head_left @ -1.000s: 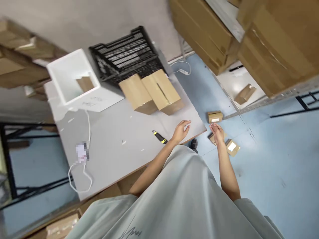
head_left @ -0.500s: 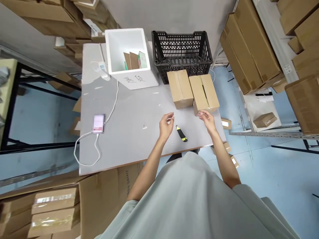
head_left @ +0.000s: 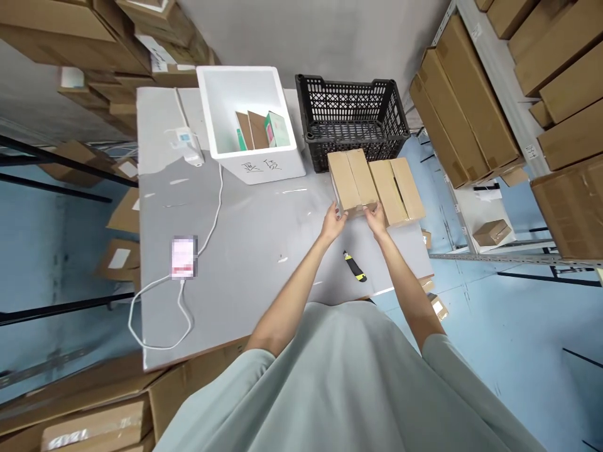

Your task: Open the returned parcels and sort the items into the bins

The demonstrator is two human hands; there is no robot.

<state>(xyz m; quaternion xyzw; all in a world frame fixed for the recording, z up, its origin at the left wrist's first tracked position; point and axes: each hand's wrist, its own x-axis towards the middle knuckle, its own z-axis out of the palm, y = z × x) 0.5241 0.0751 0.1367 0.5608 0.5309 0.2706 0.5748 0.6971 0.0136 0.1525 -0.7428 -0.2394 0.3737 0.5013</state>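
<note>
Two cardboard boxes stand side by side near the right end of the table. My left hand (head_left: 333, 224) and my right hand (head_left: 375, 221) grip the near end of the left cardboard box (head_left: 352, 179), one at each lower corner. A taped seam runs along its top. Close beside it, the right cardboard box (head_left: 397, 190) has a narrow dark gap between its top flaps. A black and yellow utility knife (head_left: 354, 266) lies on the table between my forearms. Whether the held box is raised off the table I cannot tell.
Behind the boxes stands a black plastic crate (head_left: 353, 141). A white foam box (head_left: 264, 166) with cartons inside is left of it. A blurred phone (head_left: 183, 257) with white cables lies on the grey table (head_left: 254, 251). Shelves of cardboard boxes (head_left: 471, 113) rise at right.
Both hands have moved forward and closed on the near end of the left box; my right hand came leftward from the right box. The view has shifted slightly.
</note>
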